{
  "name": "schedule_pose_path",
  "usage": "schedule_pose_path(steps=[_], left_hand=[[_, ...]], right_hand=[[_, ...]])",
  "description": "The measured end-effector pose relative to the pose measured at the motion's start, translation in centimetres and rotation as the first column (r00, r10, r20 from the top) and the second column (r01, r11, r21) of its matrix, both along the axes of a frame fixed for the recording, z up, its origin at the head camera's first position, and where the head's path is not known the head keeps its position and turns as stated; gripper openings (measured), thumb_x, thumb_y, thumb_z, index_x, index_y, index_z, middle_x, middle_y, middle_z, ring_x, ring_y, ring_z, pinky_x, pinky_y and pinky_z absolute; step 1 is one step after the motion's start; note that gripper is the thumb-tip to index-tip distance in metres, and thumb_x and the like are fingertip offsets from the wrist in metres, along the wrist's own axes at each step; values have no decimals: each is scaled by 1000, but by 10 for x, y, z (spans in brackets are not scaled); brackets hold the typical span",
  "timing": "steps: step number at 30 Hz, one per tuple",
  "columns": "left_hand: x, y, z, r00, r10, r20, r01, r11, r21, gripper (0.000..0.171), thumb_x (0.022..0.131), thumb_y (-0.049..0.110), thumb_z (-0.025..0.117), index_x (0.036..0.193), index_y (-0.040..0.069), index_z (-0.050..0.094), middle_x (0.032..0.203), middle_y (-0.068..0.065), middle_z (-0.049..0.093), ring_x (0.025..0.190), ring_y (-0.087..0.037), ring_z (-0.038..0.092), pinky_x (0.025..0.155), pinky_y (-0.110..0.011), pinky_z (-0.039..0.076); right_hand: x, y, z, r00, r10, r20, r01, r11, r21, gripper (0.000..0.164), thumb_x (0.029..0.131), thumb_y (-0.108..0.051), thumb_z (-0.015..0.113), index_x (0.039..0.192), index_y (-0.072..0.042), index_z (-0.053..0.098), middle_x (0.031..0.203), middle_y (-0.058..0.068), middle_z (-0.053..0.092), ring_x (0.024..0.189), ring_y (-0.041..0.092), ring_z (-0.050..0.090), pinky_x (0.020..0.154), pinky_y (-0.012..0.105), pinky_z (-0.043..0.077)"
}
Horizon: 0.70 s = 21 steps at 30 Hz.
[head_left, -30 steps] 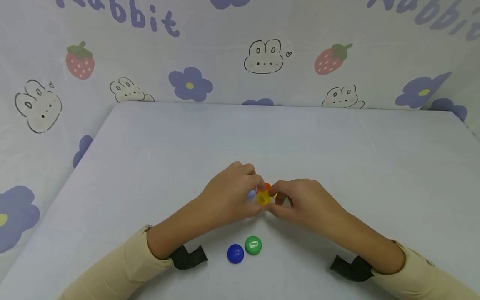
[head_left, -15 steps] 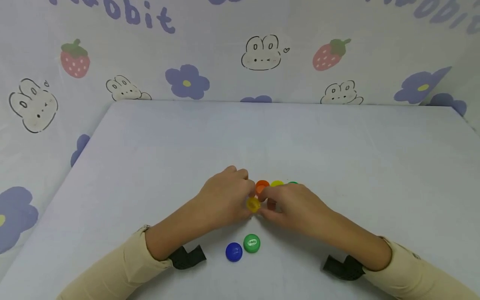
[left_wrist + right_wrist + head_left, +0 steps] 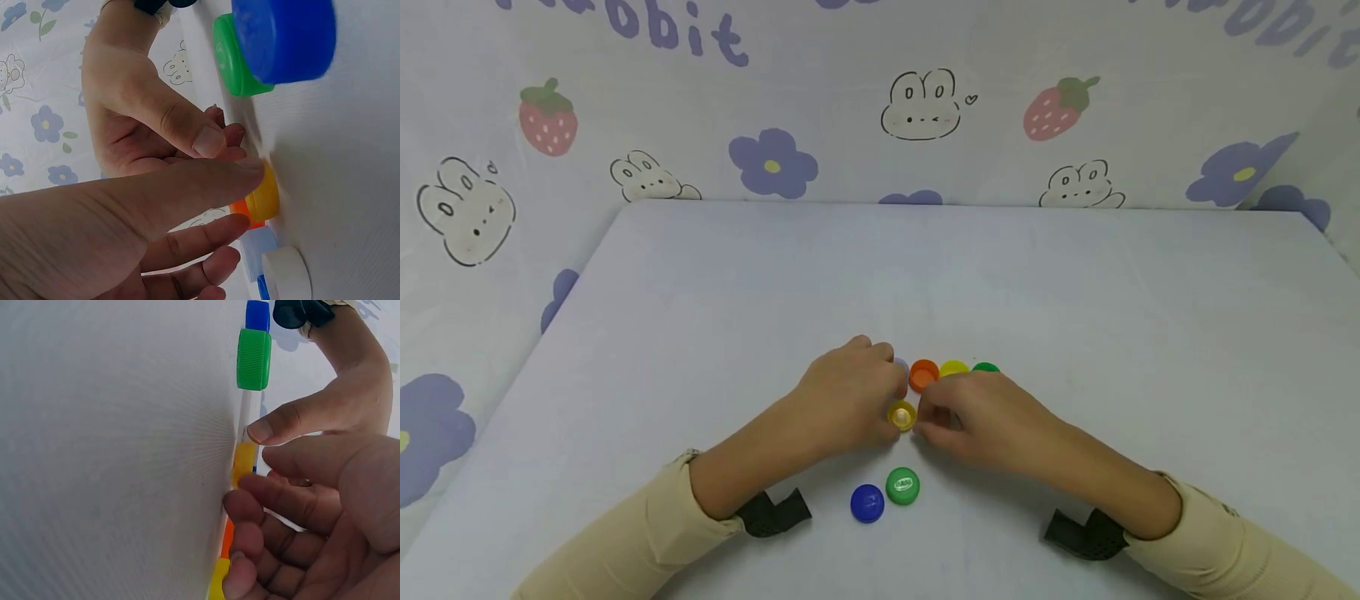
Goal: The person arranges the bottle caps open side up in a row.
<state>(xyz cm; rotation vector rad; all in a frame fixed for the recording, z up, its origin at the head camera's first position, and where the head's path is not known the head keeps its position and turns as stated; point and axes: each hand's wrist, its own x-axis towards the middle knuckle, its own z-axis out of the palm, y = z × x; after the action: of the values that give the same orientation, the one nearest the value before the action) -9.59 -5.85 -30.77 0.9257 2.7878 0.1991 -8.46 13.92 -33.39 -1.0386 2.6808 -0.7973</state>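
An amber-yellow bottle cap [image 3: 901,415] lies on the white table with its hollow side up. My left hand [image 3: 846,400] pinches it between thumb and index finger; in the left wrist view the thumb overlaps the yellow cap [image 3: 267,194]. Just right of the cap, my right hand [image 3: 992,417] has its fingers loosely bent and holds nothing; its fingertips are slightly apart from the cap. Behind the hands sit an orange cap [image 3: 923,377], a bright yellow cap [image 3: 955,367] and a green cap [image 3: 986,367], the last two partly hidden by the right hand.
Nearer the person lie a blue cap [image 3: 867,503] and another green cap [image 3: 902,486], side by side. A pale violet cap [image 3: 902,365] shows partly behind the left fingers. The left wrist view also has a white cap [image 3: 289,275]. A patterned cloth [image 3: 812,100] hangs behind the table.
The amber-yellow cap has come down left and nearer the person, onto the table. Both hands moved with it; the right fingers have let go, uncovering the orange cap.
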Motion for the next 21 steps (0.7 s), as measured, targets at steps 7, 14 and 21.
schedule_pose_path(steps=[7,14,21], left_hand=[[1,0,0,1000,5,-7,-5,1000,18,13,84,20,83,92,14,75,86,2,59,81,-19,49,68,-27,45],[-1,-2,2,1000,10,-3,-10,1000,12,16,85,20,82,98,14,76,88,2,59,82,-18,49,70,-27,45],[-3,-6,9,1000,-8,31,7,1000,9,15,85,24,84,97,16,78,87,3,61,84,-17,51,70,-27,46]], right_hand=[[0,1,-2,998,44,43,-45,999,6,9,91,-14,78,99,-14,76,75,-15,55,70,5,50,63,24,46],[1,2,0,996,76,49,-78,996,38,22,92,-15,76,113,-11,73,82,-11,56,74,6,49,65,25,44],[2,2,3,994,80,73,-84,995,59,21,93,-15,74,113,-12,72,79,-10,51,74,5,46,65,25,43]])
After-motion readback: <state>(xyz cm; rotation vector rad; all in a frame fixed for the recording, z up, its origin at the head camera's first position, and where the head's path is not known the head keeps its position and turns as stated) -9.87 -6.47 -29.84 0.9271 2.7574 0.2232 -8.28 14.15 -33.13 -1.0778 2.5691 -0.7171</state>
